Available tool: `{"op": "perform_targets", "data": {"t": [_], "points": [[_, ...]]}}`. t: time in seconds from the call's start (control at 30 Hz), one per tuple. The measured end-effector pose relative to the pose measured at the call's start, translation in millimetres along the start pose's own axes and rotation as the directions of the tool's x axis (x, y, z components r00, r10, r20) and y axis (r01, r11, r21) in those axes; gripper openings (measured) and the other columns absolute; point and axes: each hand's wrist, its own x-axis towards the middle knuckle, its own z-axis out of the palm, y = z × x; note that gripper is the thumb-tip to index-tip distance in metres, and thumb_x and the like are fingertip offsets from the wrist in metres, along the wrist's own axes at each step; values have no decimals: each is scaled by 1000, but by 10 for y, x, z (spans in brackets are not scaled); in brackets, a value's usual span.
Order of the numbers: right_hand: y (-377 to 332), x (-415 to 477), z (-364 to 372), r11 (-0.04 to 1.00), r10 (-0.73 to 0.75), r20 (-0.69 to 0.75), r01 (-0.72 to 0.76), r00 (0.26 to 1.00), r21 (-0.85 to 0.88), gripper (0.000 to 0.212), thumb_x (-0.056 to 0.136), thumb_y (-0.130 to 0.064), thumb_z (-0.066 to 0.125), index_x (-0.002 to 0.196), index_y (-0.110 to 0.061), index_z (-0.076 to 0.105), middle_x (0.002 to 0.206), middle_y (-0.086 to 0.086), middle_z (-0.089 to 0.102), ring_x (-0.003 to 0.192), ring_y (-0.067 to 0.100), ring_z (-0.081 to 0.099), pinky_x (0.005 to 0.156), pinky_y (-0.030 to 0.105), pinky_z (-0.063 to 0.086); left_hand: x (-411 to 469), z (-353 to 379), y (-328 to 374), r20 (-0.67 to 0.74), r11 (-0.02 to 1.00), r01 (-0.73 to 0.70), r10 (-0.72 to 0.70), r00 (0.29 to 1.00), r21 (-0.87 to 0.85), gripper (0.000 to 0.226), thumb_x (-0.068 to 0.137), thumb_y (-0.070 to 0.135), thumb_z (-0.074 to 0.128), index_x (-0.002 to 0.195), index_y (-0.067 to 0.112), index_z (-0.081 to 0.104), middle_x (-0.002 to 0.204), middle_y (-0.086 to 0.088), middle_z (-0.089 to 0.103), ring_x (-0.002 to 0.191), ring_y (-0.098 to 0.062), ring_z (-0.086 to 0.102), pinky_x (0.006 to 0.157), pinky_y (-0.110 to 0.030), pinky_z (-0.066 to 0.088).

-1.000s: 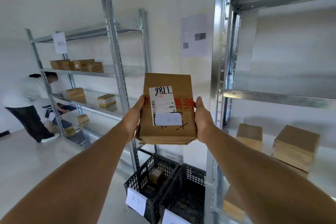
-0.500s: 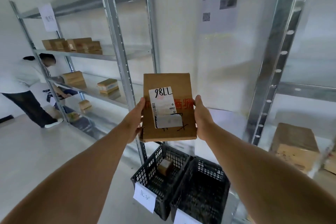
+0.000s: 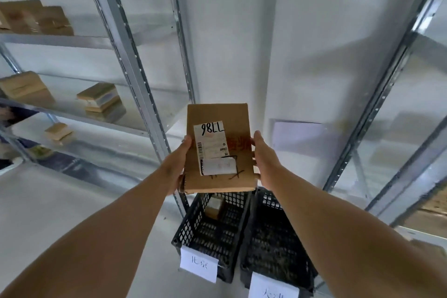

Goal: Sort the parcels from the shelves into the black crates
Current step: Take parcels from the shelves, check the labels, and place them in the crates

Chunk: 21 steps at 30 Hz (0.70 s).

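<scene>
Shelving (image 3: pixel 125 60) flanked the black crates (image 3: pixel 191 232); my left hand (image 3: pixel 177 169) and right hand (image 3: pixel 264 162) gripped the cardboard parcel (image 3: pixel 217 113). Best, I judged: match labels, lower it level.

Matt brown cardboard parcel (image 3: pixel 219 147) with paper label (image 3: pixel 212 146); perforated black plastic crates (image 3: pixel 275 244); shiny metal shelving (image 3: pixel 125 55).

Both arms bare, stretched forward, converging on frame centre — left forearm rising from 7 o'clock, right forearm from 4 o'clock. Left grip (image 3: pixel 179 167) clasps the 9 o'clock edge of the parcel (image 3: pixel 219 113), thumb up along the front. Right grip (image 3: pixel 264 159) clasps the 3 o'clock edge, thumb likewise up — fingers of both mostly hidden behind. Wrists straight, roughly level with each other.
</scene>
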Motion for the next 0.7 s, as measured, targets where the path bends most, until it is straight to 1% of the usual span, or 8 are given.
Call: {"op": "perform_targets", "data": {"t": [0.07, 0.17, 0.23, 0.3, 0.43, 0.5, 0.6, 0.7], "points": [[92, 244, 110, 999, 43, -33, -43, 999, -12, 81, 87, -80, 31, 141, -24, 54, 138, 7, 62, 128, 29, 56, 111, 51, 41, 295, -101, -23, 30, 999, 27, -28, 999, 27, 50, 100, 62, 27, 113, 30, 63, 113, 1, 66, 94, -14, 60, 68, -32, 45], [300, 569, 188, 991, 128, -83, -123, 988, 57, 67, 97, -73, 31, 131, -22, 58, 122, 6, 68, 110, 24, 62, 87, 38, 49, 690, -159, -117, 58, 996, 74, -77, 995, 56, 49, 101, 60, 26, 108, 31, 65, 102, 4, 69, 84, -9, 65, 64, -29, 47], [414, 817, 236, 983, 171, -78, -165, 982, 79, 63, 99, -70, 32, 128, -22, 60, 115, 6, 70, 105, 24, 65, 84, 37, 54, 982, -174, -191, 82, 992, 105, -110, 991, 64, 50, 101, 60, 26, 108, 31, 66, 99, 3, 72, 77, -8, 69, 63, -29, 51], [507, 1058, 274, 978, 196, -100, -187, 975, 97, 61, 99, -69, 33, 125, -22, 61, 112, 6, 71, 104, 24, 66, 81, 35, 55, 1282, -161, -277, 99, 989, 133, -139, 985, 67, 51, 101, 60, 25, 109, 32, 67, 99, 1, 74, 81, -12, 71, 67, -32, 53], [698, 1640, 327, 965, 251, -114, -240, 961, 104, 49, 104, -61, 32, 102, -25, 65, 102, 5, 74, 96, 21, 67, 88, 37, 54, 1880, -80, -517, 105, 973, 216, -224, 969, 84, 50, 101, 60, 27, 112, 33, 67, 104, -1, 76, 89, -17, 73, 70, -34, 55], [774, 1902, 394, 958, 272, -109, -258, 956, 121, 47, 103, -59, 34, 102, -26, 67, 105, 9, 76, 97, 25, 71, 93, 41, 56, 2183, -47, -652, 98, 962, 251, -262, 960, 111, 49, 102, 59, 28, 108, 33, 69, 104, -2, 75, 91, -19, 72, 74, -35, 54], [1026, 2348, 472, 936, 346, -161, -328, 924, 129, 52, 95, -68, 40, 107, -27, 68, 107, 10, 77, 103, 32, 72, 99, 52, 54, 2665, -41, -914, 90, 931, 337, -351, 932, 142, 52, 100, 62, 31, 114, 31, 69, 105, -5, 76, 96, -26, 72, 79, -40, 55], [1451, 2751, 469, 895, 441, -204, -412, 874, 168, 50, 94, -67, 44, 107, -26, 71, 99, 3, 79, 99, 29, 73, 97, 50, 55, 3078, -1, -1306, 84, 894, 411, -430, 899, 177, 53, 99, 63, 32, 123, 30, 65, 121, -6, 70, 111, -27, 65, 93, -44, 49]]}}
